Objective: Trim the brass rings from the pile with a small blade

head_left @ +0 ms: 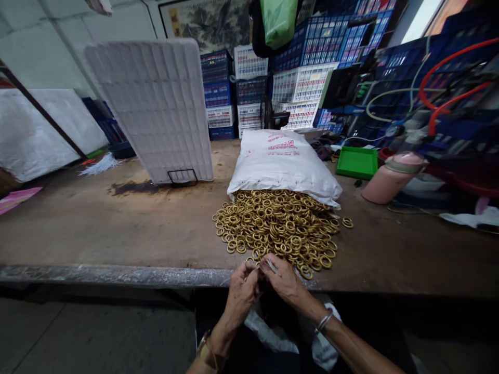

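Over the table's front edge, my two hands are close together with their fingers closed. My left hand (pixel 242 290) pinches a gold-coloured ring, of which only small bits show between the fingers. A small, pale metal tool, perhaps a blade (pixel 272 266), is gripped in my right hand (pixel 285 280), its tip close to the left fingertips; its exact kind is hard to make out. Just beyond both hands lies a heap of gold-coloured rings (pixel 278 223), spilling from the mouth of a white woven sack (pixel 278 158) with red print.
A tall white ribbed panel (pixel 156 104) stands in a wire holder on the wooden table (pixel 78 228). To the right are a green tray (pixel 356 162), a pink bottle (pixel 393 179) and orange hoses (pixel 432 85). Stacked crates (pixel 300 85) rise behind.
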A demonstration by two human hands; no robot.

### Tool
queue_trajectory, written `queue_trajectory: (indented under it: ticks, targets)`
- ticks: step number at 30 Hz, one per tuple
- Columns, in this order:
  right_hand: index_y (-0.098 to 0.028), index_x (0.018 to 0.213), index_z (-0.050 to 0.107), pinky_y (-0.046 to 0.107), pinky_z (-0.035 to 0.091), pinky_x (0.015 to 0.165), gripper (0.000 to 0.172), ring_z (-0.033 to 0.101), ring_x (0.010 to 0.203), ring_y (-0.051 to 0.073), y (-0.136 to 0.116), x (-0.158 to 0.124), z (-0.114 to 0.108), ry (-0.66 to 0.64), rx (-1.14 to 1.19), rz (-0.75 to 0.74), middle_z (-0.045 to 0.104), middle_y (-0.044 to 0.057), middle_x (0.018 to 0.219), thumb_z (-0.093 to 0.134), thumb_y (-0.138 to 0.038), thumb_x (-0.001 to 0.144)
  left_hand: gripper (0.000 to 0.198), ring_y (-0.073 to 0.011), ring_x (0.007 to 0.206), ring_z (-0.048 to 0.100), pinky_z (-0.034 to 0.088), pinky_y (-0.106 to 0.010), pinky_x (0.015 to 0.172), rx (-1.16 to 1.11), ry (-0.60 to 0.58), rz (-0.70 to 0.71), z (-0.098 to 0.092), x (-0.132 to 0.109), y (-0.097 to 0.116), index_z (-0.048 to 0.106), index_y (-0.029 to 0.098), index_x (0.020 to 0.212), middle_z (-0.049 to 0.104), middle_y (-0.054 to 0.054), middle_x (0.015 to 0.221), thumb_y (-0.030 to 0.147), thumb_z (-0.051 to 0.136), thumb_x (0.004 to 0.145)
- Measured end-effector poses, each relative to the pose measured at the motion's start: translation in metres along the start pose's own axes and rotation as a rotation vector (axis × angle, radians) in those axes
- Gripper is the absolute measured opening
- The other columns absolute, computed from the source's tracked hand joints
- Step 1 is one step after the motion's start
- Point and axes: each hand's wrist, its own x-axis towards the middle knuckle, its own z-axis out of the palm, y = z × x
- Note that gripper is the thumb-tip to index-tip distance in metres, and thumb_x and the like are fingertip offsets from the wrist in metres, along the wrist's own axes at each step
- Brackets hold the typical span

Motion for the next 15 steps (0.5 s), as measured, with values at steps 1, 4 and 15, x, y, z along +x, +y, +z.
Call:
queue_trajectory:
  ticks: [1,4,15]
  targets:
    - [-0.019,0.064,0.046,0.02,0.033,0.052,0.029,0.042,0.055,0.01,0.0006,0.0004,0.0006,0.006,-0.009,-0.002,0.046,-0.004,0.058,0.036,-0.04,0.082,0.022,-0.004,0.037,0.031,0.025,-0.015,0.037,0.01,-0.006,0.003,-0.0003,0.0005,0.0001,0.049,0.016,0.073,0.041,0.008,0.047,0.038,0.053,0.073]
    - [-0.019,0.064,0.045,0.021,0.033,0.052,0.029,0.042,0.055,0.01,0.0022,0.0014,0.0024,0.007,-0.034,-0.002,0.045,-0.004,0.058,0.036,-0.04,0.081,0.019,-0.0044,0.038,0.032,0.026,-0.016,0.039,0.022,-0.032,0.011,-0.0016,0.002,0.0002,0.05,0.016,0.072,0.041,0.008,0.047,0.035,0.053,0.073]
    - [-0.02,0.06,0.04,0.021,0.031,0.052,0.028,0.038,0.054,0.01,0.0018,0.0039,0.005,0.001,-0.08,0.021,0.041,-0.005,0.056,0.036,-0.039,0.079,0.021,-0.0047,0.039,0.031,0.025,-0.017,0.041,-0.015,-0.018,0.012,-0.0039,-0.0005,-0.0032,0.052,0.016,0.071,0.041,0.008,0.045,0.036,0.056,0.072]
